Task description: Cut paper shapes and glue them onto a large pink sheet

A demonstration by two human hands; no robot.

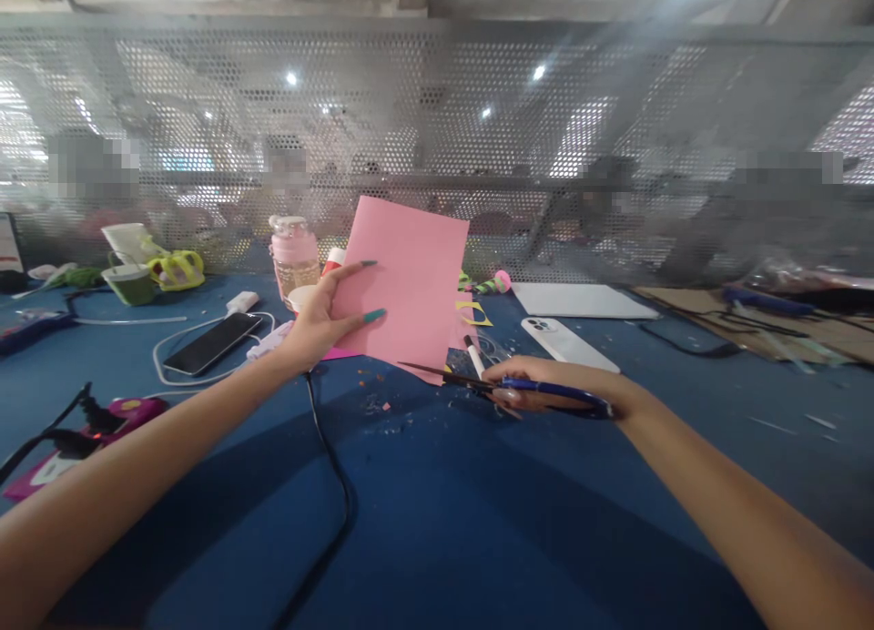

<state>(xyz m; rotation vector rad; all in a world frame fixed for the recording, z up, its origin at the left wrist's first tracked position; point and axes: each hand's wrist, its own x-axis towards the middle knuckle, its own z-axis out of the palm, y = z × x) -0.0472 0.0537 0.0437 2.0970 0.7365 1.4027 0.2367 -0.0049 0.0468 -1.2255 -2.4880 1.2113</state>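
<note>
A sheet of pink paper (410, 289) is held up, slightly tilted, above the blue table. My left hand (320, 322) grips its left side, with two fingers lying across the front and the others hidden behind. In my right hand (523, 375) is a pair of scissors (566, 395) with dark blue handles. Their blades point left and reach the lower right corner of the paper; whether they are cutting it I cannot tell. A white marker (473, 357) with a black cap lies just behind the right hand.
Behind the paper stands a pink-topped bottle (296, 252). A black phone (213, 343) with a white cable lies left, near a purple power strip (88, 443). To the right are a white phone (568, 341), a white flat panel (582, 300) and cardboard (757, 325). A black cable (341, 484) crosses the front.
</note>
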